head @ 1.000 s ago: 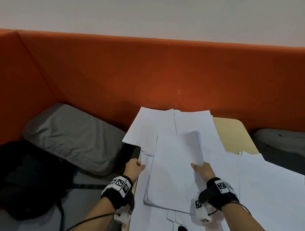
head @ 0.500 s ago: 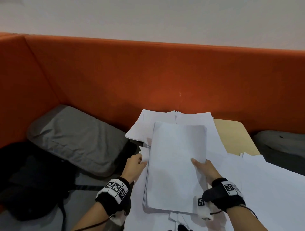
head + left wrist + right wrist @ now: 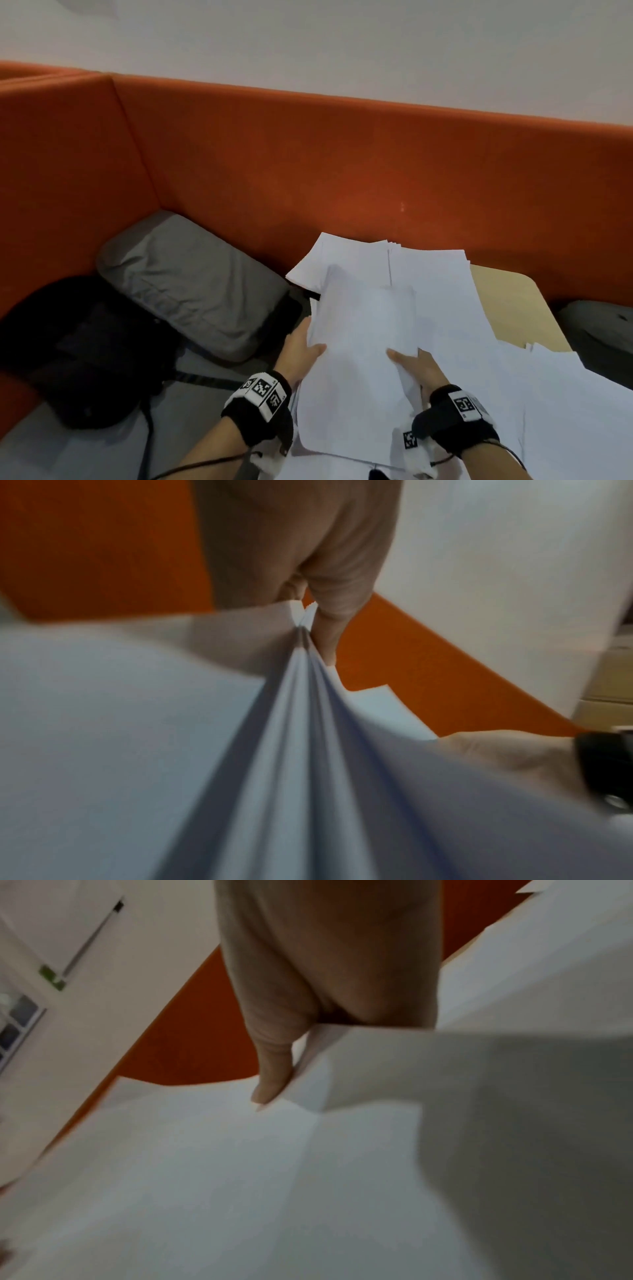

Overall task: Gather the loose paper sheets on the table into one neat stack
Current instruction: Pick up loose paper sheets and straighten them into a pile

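Gripping a bundle of paper sheets at its near edges, my left hand pinches the left side, thumb on top, and my right hand clamps the right side likewise. Beneath it, loose sheets lie fanned over the light wooden counter. An orange upholstered bench back encloses the counter; a grey cushion and black backpack sit left.

Surface: pale wooden table with a rounded far corner, set against the orange upholstered bench.
Lying on it: loose white paper sheets, overlapping and fanned, covering most of the top, one corner overhanging the left edge.
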Demonstrator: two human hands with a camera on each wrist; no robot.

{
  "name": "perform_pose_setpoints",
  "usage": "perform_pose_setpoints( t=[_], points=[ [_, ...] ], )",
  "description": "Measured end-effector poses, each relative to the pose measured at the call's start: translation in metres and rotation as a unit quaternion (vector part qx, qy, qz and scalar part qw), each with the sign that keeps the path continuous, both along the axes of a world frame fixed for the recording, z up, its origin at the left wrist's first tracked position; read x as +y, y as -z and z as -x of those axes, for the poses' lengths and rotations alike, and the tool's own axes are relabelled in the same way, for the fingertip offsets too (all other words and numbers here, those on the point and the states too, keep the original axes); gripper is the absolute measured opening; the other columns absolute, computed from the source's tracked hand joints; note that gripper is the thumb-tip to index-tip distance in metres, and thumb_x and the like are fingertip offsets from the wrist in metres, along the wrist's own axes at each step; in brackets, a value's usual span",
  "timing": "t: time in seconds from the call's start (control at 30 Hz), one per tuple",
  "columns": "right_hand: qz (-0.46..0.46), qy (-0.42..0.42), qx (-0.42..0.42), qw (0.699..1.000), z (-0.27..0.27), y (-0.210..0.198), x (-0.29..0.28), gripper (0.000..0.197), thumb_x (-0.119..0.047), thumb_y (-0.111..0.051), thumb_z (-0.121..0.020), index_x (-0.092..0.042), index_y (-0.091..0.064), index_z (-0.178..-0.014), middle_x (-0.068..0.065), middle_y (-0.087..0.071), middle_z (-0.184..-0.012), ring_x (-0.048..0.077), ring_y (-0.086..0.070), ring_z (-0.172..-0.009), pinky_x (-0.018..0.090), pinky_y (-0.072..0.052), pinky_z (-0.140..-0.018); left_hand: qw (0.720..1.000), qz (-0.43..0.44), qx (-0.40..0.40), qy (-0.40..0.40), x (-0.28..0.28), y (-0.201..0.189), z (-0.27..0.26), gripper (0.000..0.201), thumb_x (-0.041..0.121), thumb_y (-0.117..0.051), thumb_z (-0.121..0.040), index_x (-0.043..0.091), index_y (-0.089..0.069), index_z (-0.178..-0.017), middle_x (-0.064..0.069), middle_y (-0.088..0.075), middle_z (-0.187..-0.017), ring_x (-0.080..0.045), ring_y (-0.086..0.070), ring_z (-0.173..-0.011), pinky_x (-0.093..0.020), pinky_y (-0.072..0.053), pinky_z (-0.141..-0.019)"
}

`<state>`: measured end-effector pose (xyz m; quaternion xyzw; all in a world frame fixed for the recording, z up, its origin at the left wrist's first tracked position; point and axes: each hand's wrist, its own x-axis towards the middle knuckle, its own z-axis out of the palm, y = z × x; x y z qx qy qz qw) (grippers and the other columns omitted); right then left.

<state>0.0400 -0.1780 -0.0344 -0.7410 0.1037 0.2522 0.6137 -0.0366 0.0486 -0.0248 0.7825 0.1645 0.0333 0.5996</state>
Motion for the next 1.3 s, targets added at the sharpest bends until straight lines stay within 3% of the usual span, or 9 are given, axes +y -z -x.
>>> perform_pose_setpoints(
  t=[0.2, 0.3, 0.33, 0.37, 0.4, 0.67, 0.77, 1.07, 1.3],
  points=[
    [-0.113, 0.045, 0.036, 0.992, -0.007, -0.013, 0.005, 0.057, -0.022, -0.064, -0.088, -0.001, -0.038, -0.133, 0.010, -0.047, -0.131, 0.033, -0.049, -0.121, 0.047, -0.043, -0.096, 0.984, -0.120, -0.112, 0.062, -0.007, -0.070, 0.004, 0.040, 0.007, -0.056, -0.088, 0.021, -0.051, -0.125, 0.000, -0.064, -0.117, -0.015, -0.063, -0.103, -0.027, -0.050, -0.091],
    [-0.147, 0.053, 0.007, 0.988, -0.011, -0.019, 0.009, 0.049, -0.038, -0.073, -0.078, 0.000, -0.052, -0.101, 0.020, -0.061, -0.103, 0.040, -0.062, -0.086, 0.041, -0.050, -0.080, 0.971, -0.141, -0.182, 0.069, -0.008, -0.099, 0.000, 0.036, 0.008, -0.056, -0.090, 0.011, -0.051, -0.126, 0.000, -0.062, -0.117, -0.015, -0.061, -0.104, -0.023, -0.048, -0.090],
    [-0.144, 0.033, -0.003, 0.989, -0.013, -0.020, 0.007, 0.062, -0.045, -0.077, -0.071, 0.006, -0.053, -0.097, 0.042, -0.035, -0.115, 0.045, -0.056, -0.073, 0.035, -0.048, -0.078, 0.969, -0.139, -0.190, 0.075, -0.008, -0.106, -0.002, 0.036, 0.010, -0.056, -0.091, 0.009, -0.050, -0.127, -0.003, -0.063, -0.118, -0.017, -0.062, -0.105, -0.027, -0.049, -0.092],
    [-0.151, 0.017, -0.016, 0.988, -0.019, -0.021, 0.004, 0.068, -0.046, -0.079, -0.068, 0.011, -0.052, -0.091, 0.001, -0.036, -0.097, 0.034, -0.045, -0.060, 0.028, -0.044, -0.072, 0.968, -0.132, -0.199, 0.080, -0.007, -0.110, -0.004, 0.034, 0.011, -0.055, -0.092, 0.009, -0.051, -0.126, -0.004, -0.064, -0.117, -0.017, -0.063, -0.104, -0.028, -0.050, -0.091],
    [-0.161, 0.020, -0.036, 0.986, -0.020, -0.028, 0.002, 0.054, -0.039, -0.079, -0.071, 0.008, -0.053, -0.083, 0.001, -0.046, -0.084, 0.025, -0.051, -0.058, 0.025, -0.043, -0.066, 0.968, -0.115, -0.206, 0.082, -0.006, -0.114, -0.004, 0.029, 0.010, -0.054, -0.092, 0.010, -0.052, -0.121, -0.002, -0.064, -0.113, -0.012, -0.063, -0.101, -0.024, -0.051, -0.088],
    [-0.183, 0.076, -0.312, 0.929, -0.019, -0.130, 0.010, 0.013, -0.003, -0.066, -0.081, -0.012, -0.065, -0.091, -0.011, -0.071, -0.077, 0.001, -0.067, -0.069, 0.014, -0.053, -0.066, 0.929, -0.049, -0.364, -0.043, 0.000, -0.134, -0.011, 0.040, 0.051, -0.051, -0.088, 0.016, -0.050, -0.105, 0.005, -0.057, -0.084, 0.000, -0.055, -0.074, -0.025, -0.050, -0.067],
    [-0.178, 0.071, -0.360, 0.913, -0.015, -0.154, 0.014, 0.014, -0.001, -0.068, -0.079, -0.010, -0.064, -0.089, -0.016, -0.071, -0.070, -0.002, -0.065, -0.065, 0.012, -0.051, -0.061, 0.924, -0.012, -0.380, -0.048, -0.005, -0.141, -0.017, 0.019, 0.014, -0.054, -0.090, 0.026, -0.046, -0.102, 0.017, -0.064, -0.087, 0.007, -0.058, -0.079, -0.013, -0.050, -0.071],
    [-0.120, 0.007, -0.229, 0.966, -0.008, -0.114, 0.013, 0.014, -0.007, -0.071, -0.078, -0.016, -0.064, -0.087, 0.002, -0.069, -0.087, 0.016, -0.065, -0.078, 0.021, -0.051, -0.061, 0.944, 0.089, -0.306, -0.090, -0.014, -0.103, -0.022, 0.030, 0.008, -0.066, -0.083, 0.026, -0.055, -0.103, 0.002, -0.064, -0.099, -0.008, -0.064, -0.089, -0.037, -0.054, -0.082],
    [-0.072, 0.058, -0.270, 0.958, -0.018, -0.122, 0.006, 0.004, -0.016, -0.068, -0.083, -0.014, -0.064, -0.082, 0.002, -0.067, -0.080, 0.017, -0.063, -0.075, 0.028, -0.049, -0.064, 0.940, 0.105, -0.311, -0.090, -0.016, -0.106, -0.032, 0.006, 0.028, -0.056, -0.090, 0.025, -0.057, -0.096, 0.010, -0.067, -0.086, -0.001, -0.063, -0.077, -0.018, -0.052, -0.069]
  ],
)
